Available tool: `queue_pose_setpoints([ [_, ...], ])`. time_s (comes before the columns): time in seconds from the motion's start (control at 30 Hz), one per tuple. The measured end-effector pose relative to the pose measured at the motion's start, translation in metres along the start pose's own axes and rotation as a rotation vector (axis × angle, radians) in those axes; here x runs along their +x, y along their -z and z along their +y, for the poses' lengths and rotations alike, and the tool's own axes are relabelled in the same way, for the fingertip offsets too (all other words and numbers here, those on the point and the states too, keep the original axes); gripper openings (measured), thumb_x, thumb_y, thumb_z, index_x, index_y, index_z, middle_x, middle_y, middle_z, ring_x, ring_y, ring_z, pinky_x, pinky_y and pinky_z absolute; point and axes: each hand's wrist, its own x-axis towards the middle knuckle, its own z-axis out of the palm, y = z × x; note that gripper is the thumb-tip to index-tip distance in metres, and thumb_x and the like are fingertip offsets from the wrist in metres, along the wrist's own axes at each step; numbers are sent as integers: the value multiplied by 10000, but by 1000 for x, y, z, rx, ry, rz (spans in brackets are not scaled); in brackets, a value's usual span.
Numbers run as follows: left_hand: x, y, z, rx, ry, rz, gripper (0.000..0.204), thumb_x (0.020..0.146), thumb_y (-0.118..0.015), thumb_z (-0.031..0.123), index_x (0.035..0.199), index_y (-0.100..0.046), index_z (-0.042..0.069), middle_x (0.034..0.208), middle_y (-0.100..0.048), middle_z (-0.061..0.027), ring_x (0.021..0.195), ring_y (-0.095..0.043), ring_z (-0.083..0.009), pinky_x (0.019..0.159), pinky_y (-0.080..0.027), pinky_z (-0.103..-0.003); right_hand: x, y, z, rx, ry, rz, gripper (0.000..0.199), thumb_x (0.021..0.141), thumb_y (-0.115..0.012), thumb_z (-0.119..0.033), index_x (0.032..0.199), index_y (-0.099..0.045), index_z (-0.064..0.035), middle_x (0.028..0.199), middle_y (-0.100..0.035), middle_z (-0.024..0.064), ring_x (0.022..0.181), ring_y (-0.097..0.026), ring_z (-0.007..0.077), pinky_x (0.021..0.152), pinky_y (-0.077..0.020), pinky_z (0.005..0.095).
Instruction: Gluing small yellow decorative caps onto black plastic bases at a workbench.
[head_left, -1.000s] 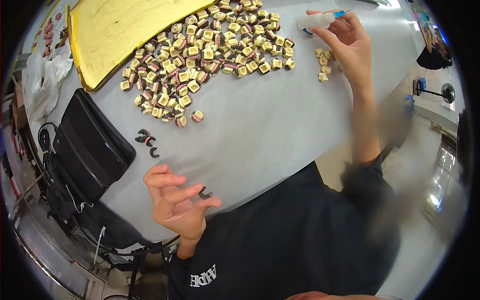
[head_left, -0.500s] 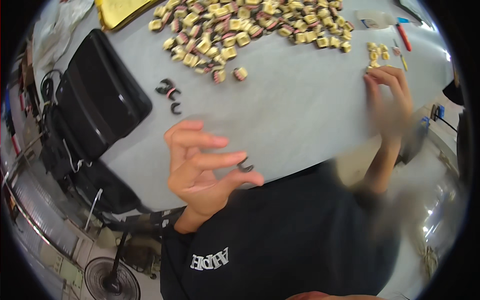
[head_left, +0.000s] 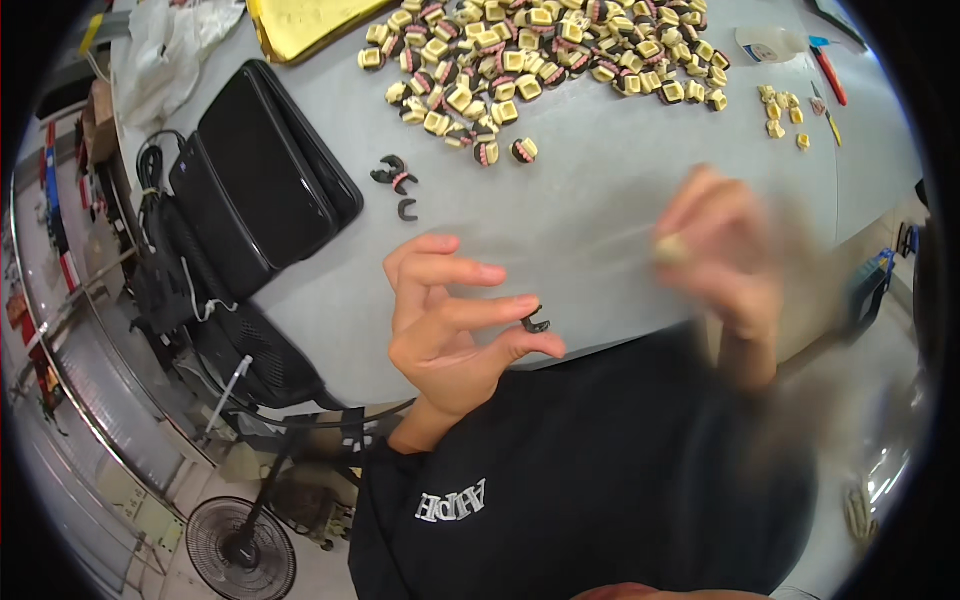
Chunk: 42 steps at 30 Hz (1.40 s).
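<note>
My left hand (head_left: pixel 452 320) is raised over the near edge of the grey table (head_left: pixel 600 200) and pinches a small black curved clip (head_left: pixel 536 323) between thumb and forefinger. My right hand (head_left: pixel 722 250) is blurred with motion and holds a small cream-coloured block (head_left: pixel 670 249) at its fingertips, a short way right of the clip. A large heap of cream and dark blocks (head_left: pixel 540 50) lies at the far side of the table. Two or three loose black clips (head_left: pixel 396 182) lie left of the heap's near end.
A black flat case (head_left: pixel 260 170) lies at the table's left edge with cables beside it. A yellow tray (head_left: pixel 300 20) sits at the far left. A few cream pieces (head_left: pixel 782 112), a red-handled tool (head_left: pixel 828 75) and a white bottle (head_left: pixel 768 42) lie far right. A floor fan (head_left: pixel 240 548) stands below.
My right hand has come back from the small pieces at the far right, carrying a cream block toward my left hand. The left hand has kept the black clip pinched.
</note>
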Motion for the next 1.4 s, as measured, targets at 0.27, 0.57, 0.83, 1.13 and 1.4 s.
queue_pose_setpoints([
  [0.27, -2, 1, 2, 17, -3, -6, 357, 451, -832, 269, 765, -695, 170, 890, -528, 20, 989, -392, -242, 825, -354, -385, 6, -39, 11, 305, -531, 21, 325, 676, -714, 46, 902, -486, -8, 833, -622, 142, 780, -621, 177, 705, -503, 275],
  [0.57, -2, -2, 1, 15, -21, 19, 347, 460, -815, 297, 770, -705, 188, 896, -530, 29, 985, -388, -241, 822, -352, -376, 11, -39, 13, 372, -597, -146, 319, 761, -645, 26, 1031, -475, 19, 878, -649, 139, 836, -626, 157, 779, -493, 266],
  [0.83, -2, -1, 0, 100, -100, -11, 386, 458, -799, 336, 802, -702, 190, 912, -531, 32, 971, -391, -246, 807, -367, -370, 13, -38, 15, 465, -681, -231, 379, 777, -631, 15, 1113, -456, 19, 951, -635, 135, 880, -607, 142, 812, -476, 271],
  [1.13, -2, -1, -1, 168, -107, 109, 407, 572, -727, 472, 837, -673, 168, 908, -535, 9, 946, -403, -253, 784, -374, -369, 8, -44, 25, 550, -407, -107, 239, 826, -582, -69, 1028, -532, 50, 976, -582, 140, 891, -581, 187, 779, -482, 288],
  [1.4, -3, 2, -1, 142, -94, 112, 342, 658, -693, 470, 807, -676, 162, 903, -537, 2, 933, -407, -249, 777, -371, -358, 3, -41, 26, 487, -416, -63, 346, 811, -631, -234, 983, -552, 56, 874, -593, 154, 753, -593, 204, 692, -484, 278],
])
